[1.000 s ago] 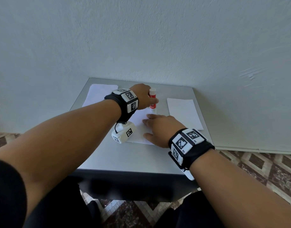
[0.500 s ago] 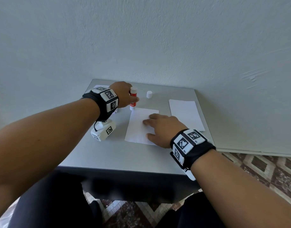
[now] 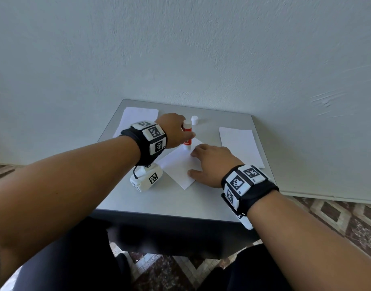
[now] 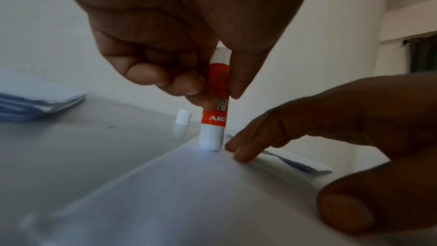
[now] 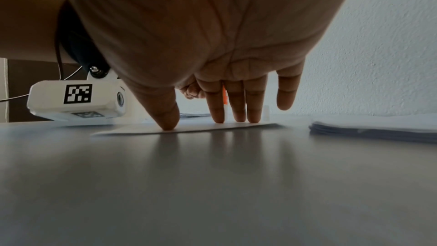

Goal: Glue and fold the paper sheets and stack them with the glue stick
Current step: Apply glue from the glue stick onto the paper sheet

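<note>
The left hand (image 3: 173,131) grips the upright glue stick (image 4: 214,100) between thumb and curled fingers, its tip on the paper sheet (image 3: 179,164). Just beside that tip, the right hand (image 3: 212,164) presses the sheet with straight, spread fingers (image 5: 215,104).

Grey table (image 3: 174,198) at frame centre against the wall. On it: angled paper sheet (image 3: 178,164) centre, paper stacks upper left (image 3: 136,117) and right (image 3: 239,143). White cap (image 3: 194,120) stands near the far edge.
</note>
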